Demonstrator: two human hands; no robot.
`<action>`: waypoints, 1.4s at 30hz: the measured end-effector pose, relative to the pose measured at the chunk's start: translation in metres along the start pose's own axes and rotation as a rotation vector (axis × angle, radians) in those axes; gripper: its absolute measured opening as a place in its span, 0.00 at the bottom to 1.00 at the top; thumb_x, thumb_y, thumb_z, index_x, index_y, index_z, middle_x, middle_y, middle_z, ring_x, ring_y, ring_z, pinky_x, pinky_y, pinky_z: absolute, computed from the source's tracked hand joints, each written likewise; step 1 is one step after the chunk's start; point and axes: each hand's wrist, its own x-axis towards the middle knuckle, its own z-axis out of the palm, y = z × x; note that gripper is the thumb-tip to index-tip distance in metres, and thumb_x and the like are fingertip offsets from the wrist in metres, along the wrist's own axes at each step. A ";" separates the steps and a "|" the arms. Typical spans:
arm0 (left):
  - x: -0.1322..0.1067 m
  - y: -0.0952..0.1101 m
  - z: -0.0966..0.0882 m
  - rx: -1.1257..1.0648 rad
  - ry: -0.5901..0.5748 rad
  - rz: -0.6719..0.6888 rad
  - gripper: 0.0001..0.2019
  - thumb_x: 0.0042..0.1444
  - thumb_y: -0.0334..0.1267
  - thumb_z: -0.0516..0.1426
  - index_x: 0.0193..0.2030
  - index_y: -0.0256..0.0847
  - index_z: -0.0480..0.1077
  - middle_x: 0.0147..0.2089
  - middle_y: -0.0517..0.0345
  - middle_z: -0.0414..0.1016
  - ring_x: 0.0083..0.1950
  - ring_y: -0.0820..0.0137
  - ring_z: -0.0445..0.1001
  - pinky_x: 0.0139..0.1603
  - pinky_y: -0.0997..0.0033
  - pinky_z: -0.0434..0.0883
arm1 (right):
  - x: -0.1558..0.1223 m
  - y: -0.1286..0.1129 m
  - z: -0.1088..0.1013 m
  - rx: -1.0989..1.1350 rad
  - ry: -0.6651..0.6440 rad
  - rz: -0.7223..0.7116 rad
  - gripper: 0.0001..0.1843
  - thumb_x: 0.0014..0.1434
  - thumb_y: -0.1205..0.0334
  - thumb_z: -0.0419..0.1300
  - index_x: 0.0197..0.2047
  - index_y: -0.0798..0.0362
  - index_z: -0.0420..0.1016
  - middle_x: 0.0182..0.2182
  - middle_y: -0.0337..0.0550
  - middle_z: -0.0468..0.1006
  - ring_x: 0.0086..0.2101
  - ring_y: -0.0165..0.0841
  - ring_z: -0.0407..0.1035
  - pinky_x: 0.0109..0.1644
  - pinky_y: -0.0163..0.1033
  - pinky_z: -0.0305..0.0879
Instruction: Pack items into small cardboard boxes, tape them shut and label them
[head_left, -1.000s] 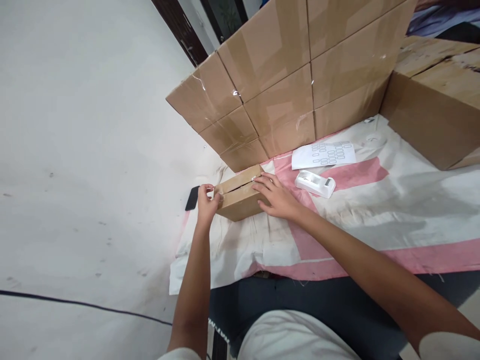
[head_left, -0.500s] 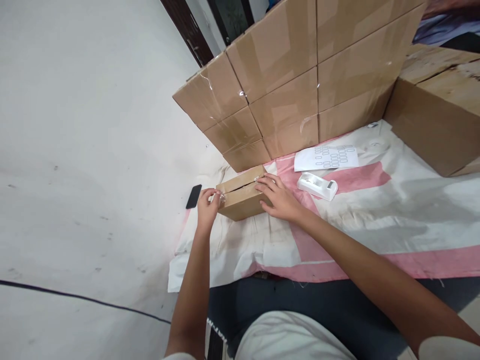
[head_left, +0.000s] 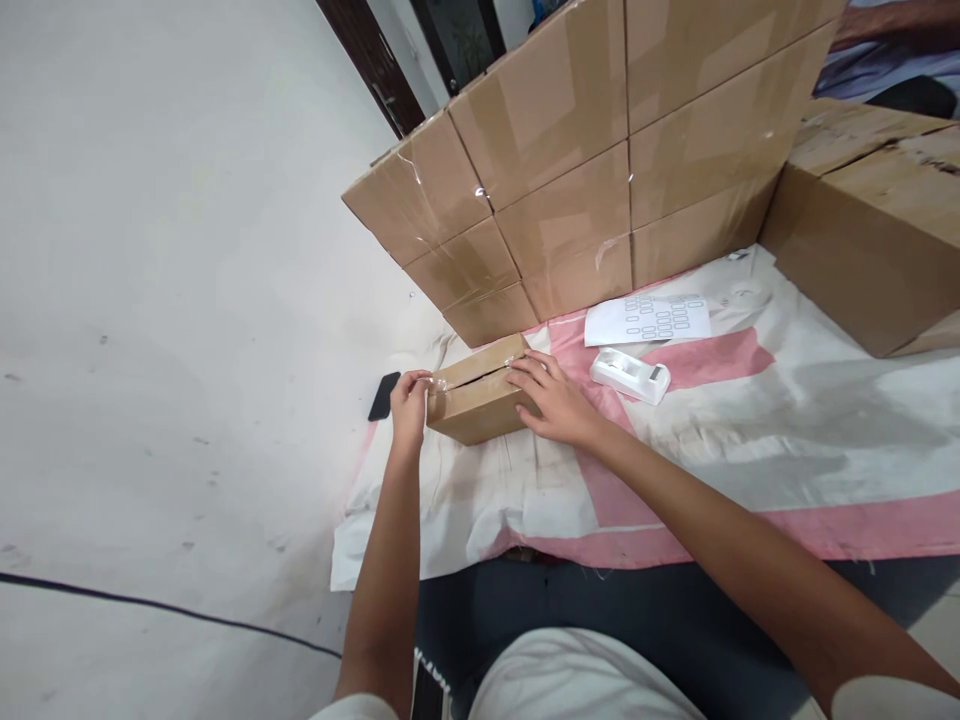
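A small cardboard box (head_left: 480,415) lies on the cloth in front of me, a dark gap running along the seam of its top flaps. Clear tape (head_left: 441,384) crosses the seam at its left end. My left hand (head_left: 409,408) is closed at that end, fingertips together on the tape at the box's edge; the exact grip is partly hidden. Over the right end, my right hand (head_left: 556,402) holds the box, with fingers across the top and thumb on the near side. To its right stands a white tape dispenser (head_left: 630,375).
A wall of stacked taped boxes (head_left: 562,190) rises behind. A printed sheet (head_left: 646,318) lies near the dispenser, and a black phone (head_left: 383,396) beside my left hand. A larger carton (head_left: 855,260) stands right. The white wall (head_left: 187,300) bounds the left side.
My left hand has shifted slightly left and down over the box's left end. The tape there now lies flatter against the box. My right hand keeps its place on the box.
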 end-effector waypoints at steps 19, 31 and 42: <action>0.015 0.008 -0.022 0.181 -0.296 0.136 0.11 0.50 0.36 0.58 0.40 0.44 0.75 0.37 0.57 0.79 0.32 0.69 0.71 0.35 0.69 0.66 | 0.000 0.000 0.001 -0.009 0.005 -0.004 0.25 0.59 0.67 0.58 0.60 0.50 0.68 0.62 0.52 0.67 0.67 0.54 0.51 0.66 0.67 0.61; -0.005 0.004 -0.001 0.297 -0.062 0.225 0.14 0.53 0.31 0.57 0.48 0.43 0.66 0.53 0.51 0.68 0.37 0.70 0.72 0.41 0.66 0.70 | 0.000 0.000 0.002 -0.017 0.015 -0.007 0.24 0.58 0.67 0.59 0.59 0.51 0.69 0.62 0.52 0.67 0.66 0.53 0.51 0.66 0.64 0.62; -0.010 0.010 -0.013 0.239 -0.085 0.004 0.14 0.52 0.37 0.60 0.47 0.45 0.70 0.38 0.59 0.78 0.36 0.67 0.77 0.38 0.69 0.69 | -0.001 0.001 0.002 -0.035 0.008 -0.003 0.24 0.59 0.67 0.59 0.59 0.53 0.68 0.62 0.53 0.67 0.66 0.53 0.51 0.66 0.63 0.62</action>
